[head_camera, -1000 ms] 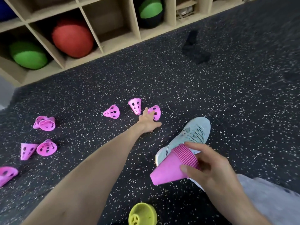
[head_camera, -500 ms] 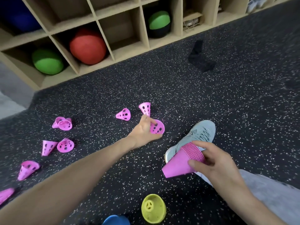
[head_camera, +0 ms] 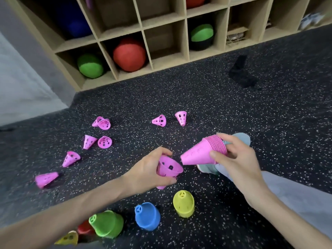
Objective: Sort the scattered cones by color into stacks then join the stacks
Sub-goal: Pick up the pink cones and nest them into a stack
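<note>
Foreground, nearest the viewer: finished stacks standing on the floor [head_camera: 233, 108], namely yellow stack [head_camera: 183, 206], blue stack [head_camera: 147, 216], green stack [head_camera: 106, 223], with a red one [head_camera: 84, 229] and a second yellow piece [head_camera: 69, 237] partly hidden by the forearm. Middle: left hand [head_camera: 149, 171] curls its fingers round a single pink cone [head_camera: 168, 168], wide mouth turned toward the tip of the pink stack [head_camera: 204, 152], which the right hand [head_camera: 237, 159] grips at its ribbed wide end; tip and mouth are just apart. The cones look like thin perforated plastic: light, springy and probably slippery when nested, so the rim or side wall seems the best hold. Behind the stack lies a shoe [head_camera: 240, 138]. Beyond: nine loose pink cones, e.g. [head_camera: 46, 179], [head_camera: 159, 120] and [head_camera: 181, 118], well apart, nothing blocking them. Far: shelf [head_camera: 185, 42] holding balls, and a dark cloth [head_camera: 242, 74].
</note>
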